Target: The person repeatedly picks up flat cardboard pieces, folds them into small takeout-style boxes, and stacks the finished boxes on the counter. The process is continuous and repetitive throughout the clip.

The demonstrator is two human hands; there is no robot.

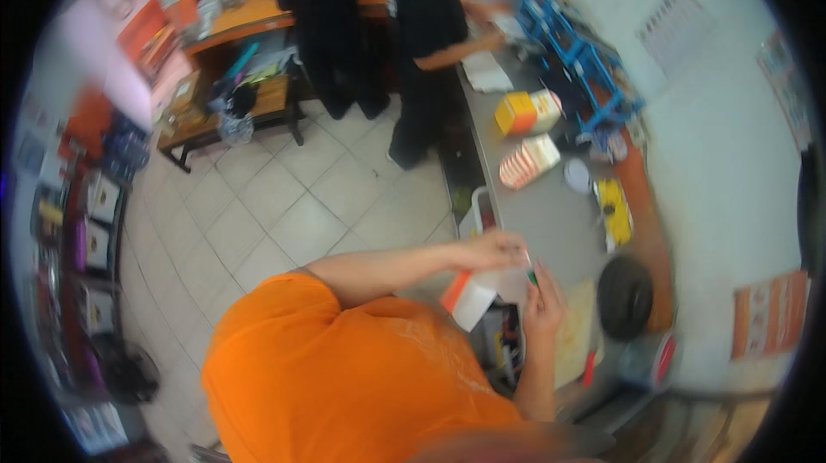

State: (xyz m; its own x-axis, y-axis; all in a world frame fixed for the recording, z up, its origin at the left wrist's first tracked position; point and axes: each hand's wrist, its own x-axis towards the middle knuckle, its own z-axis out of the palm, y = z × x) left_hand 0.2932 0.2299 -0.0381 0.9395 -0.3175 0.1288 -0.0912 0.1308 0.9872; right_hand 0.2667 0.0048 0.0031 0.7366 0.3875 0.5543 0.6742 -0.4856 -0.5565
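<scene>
Over the near part of the grey counter (535, 222), my two hands meet around a small, thin white-and-green thing (531, 275) whose kind is too blurred to make out. My left hand (497, 250) pinches its white end with closed fingers. The fingers of my right hand (544, 301) close round the green end. Just below my left hand is an orange-and-white box (470, 299), partly covered by my shirt and arm. To the right of my right hand lies a pale cutting board (575, 344), with a red-handled tool (589, 368) at its edge.
A dark round object (625, 298) and a clear jar (641, 360) stand right. Farther up the counter are a striped carton (528, 162), a yellow-and-white box (525, 112), a yellow packet (613, 212) and a blue rack (576, 58). Two people in black (426, 24) stand at the back.
</scene>
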